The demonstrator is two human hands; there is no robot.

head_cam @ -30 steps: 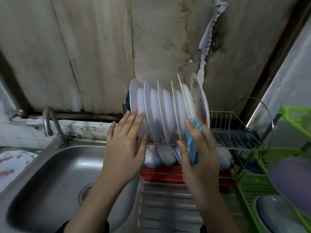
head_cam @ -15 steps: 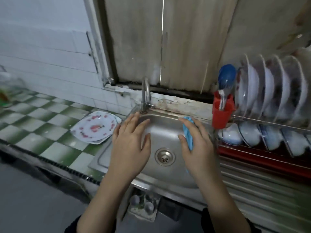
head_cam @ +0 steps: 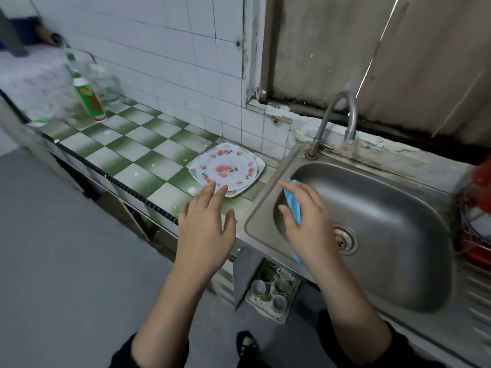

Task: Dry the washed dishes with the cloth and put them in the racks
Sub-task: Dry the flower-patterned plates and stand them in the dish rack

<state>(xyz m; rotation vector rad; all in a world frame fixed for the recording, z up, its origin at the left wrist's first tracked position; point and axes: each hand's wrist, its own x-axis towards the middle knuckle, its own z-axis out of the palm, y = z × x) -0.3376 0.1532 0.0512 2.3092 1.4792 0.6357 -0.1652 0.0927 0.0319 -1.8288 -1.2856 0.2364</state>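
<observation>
A small stack of white plates with red flower prints point(head_cam: 227, 168) lies on the green-and-white checkered counter point(head_cam: 138, 150), just left of the sink. My left hand point(head_cam: 206, 227) hovers open, its straight fingertips at the stack's near edge. My right hand point(head_cam: 308, 221) is over the sink's left rim and holds a blue cloth point(head_cam: 293, 205) between thumb and fingers. Only a blurred sliver of the dish rack point(head_cam: 478, 229) shows at the far right edge.
The steel sink point(head_cam: 385, 208) with its drain point(head_cam: 344, 239) and a curved tap point(head_cam: 337, 118) fills the right side. A green-labelled bottle point(head_cam: 86, 94) and clear containers stand at the counter's far left. A tray of small cups point(head_cam: 272, 290) sits on the floor below.
My view has swung left from the plate rack, past the sink, to the counter. Both hands moved left with it; the left hand now reaches the flowered plates. The cloth stays in my right hand.
</observation>
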